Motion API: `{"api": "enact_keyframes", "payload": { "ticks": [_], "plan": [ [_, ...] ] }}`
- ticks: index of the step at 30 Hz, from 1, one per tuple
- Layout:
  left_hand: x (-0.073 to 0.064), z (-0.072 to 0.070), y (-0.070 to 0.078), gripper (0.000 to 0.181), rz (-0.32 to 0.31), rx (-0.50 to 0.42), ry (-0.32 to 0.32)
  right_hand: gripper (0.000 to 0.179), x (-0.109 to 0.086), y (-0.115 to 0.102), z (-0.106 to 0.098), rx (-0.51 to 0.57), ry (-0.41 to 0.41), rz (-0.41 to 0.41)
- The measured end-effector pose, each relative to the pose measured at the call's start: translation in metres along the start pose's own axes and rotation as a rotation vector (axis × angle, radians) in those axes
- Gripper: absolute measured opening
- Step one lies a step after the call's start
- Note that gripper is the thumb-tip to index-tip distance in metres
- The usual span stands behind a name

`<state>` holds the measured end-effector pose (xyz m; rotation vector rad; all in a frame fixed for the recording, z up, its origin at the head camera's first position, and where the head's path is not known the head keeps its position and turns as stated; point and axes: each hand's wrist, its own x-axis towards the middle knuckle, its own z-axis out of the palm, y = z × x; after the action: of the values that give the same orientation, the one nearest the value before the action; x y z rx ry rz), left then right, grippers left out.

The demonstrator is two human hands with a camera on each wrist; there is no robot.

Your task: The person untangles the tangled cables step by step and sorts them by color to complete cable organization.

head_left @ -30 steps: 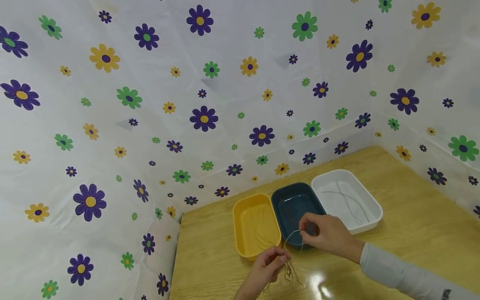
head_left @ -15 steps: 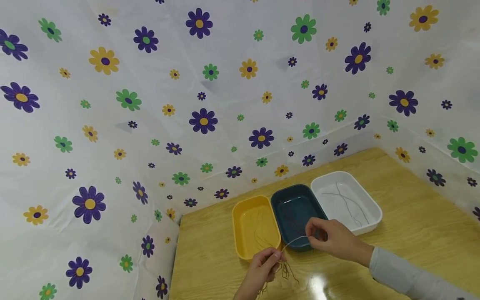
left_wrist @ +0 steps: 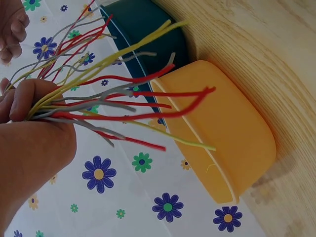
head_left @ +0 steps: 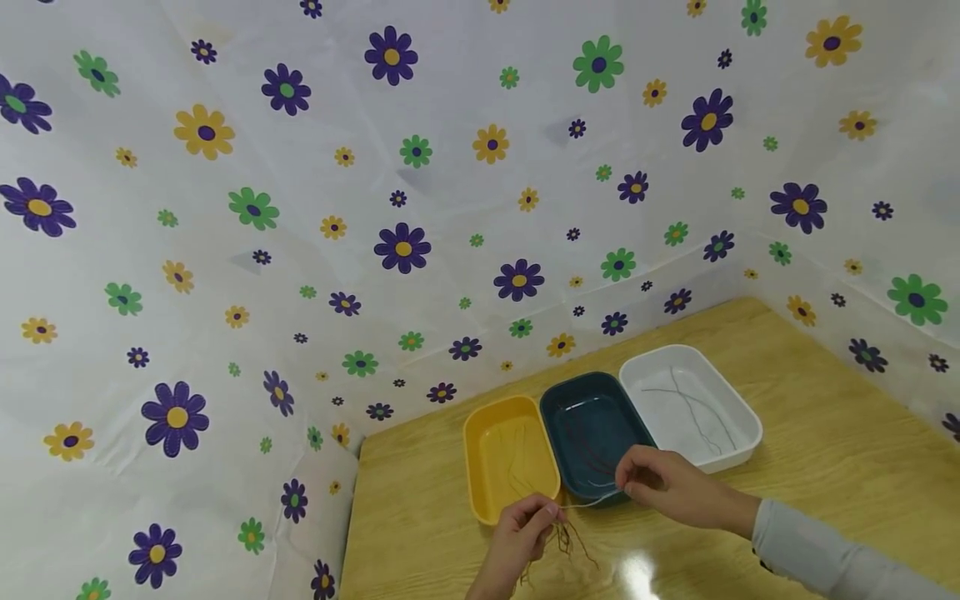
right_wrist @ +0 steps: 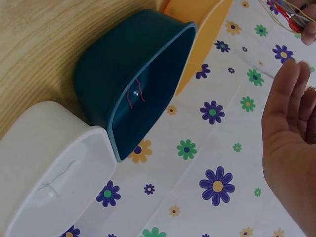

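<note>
In the head view my left hand (head_left: 522,533) grips a bundle of thin strands in front of the yellow tray. Up close in the left wrist view, the bundle (left_wrist: 108,101) shows red, grey and yellow strands, their loose ends hanging from the fist toward the table. My right hand (head_left: 667,485), before the teal tray, pinches the end of one pale grey strand (head_left: 588,504). That strand stretches between both hands, almost level. The palm partly hides the right fingertips in the right wrist view.
Three trays stand side by side: a yellow tray (head_left: 468,467) with yellow strands, a teal tray (right_wrist: 91,74) with red strands, and a white tray (head_left: 752,421) with grey strands. Behind them rises a flower-printed sheet (head_left: 442,200). Wooden tabletop (head_left: 817,450) extends to the right.
The right hand has moved right and slightly down, away from the left hand. The grey strand, arched before, now lies almost straight between them. The left hand keeps its bundle.
</note>
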<state>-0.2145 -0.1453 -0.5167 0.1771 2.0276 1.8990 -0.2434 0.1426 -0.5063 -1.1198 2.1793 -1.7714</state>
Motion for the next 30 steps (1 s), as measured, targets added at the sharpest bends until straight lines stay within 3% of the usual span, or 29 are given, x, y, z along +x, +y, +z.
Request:
{"api": "enact_keyframes", "payload": {
  "ticks": [4, 9, 12, 15, 20, 24, 30],
  "plan": [
    [0.0, 0.001, -0.001, 0.039, 0.003, -0.013, -0.004, 0.01, 0.001, 0.002, 0.007, -0.084, 0.014, -0.081],
    [-0.001, -0.001, -0.001, 0.041, 0.004, -0.013, -0.013, 0.022, 0.003, 0.001, 0.012, -0.12, 0.034, -0.067],
    [-0.001, -0.003, -0.001, 0.04, 0.008, -0.002, -0.032, 0.019, 0.005, 0.001, 0.013, -0.162, 0.035, -0.07],
    [-0.003, -0.005, 0.0, 0.042, 0.024, 0.01, -0.044, 0.009, 0.006, 0.003, 0.014, -0.19, 0.011, -0.07],
    [-0.006, -0.005, 0.0, 0.044, 0.042, 0.022, -0.057, 0.018, 0.002, 0.004, 0.012, -0.169, -0.073, -0.038],
    [-0.008, -0.007, -0.001, 0.044, 0.052, 0.013, -0.086, 0.019, -0.001, 0.01, 0.005, -0.198, -0.124, -0.122],
    [-0.009, -0.011, -0.004, 0.043, 0.082, 0.008, -0.102, 0.018, -0.008, 0.014, -0.008, -0.412, -0.061, -0.205]
  ]
}}
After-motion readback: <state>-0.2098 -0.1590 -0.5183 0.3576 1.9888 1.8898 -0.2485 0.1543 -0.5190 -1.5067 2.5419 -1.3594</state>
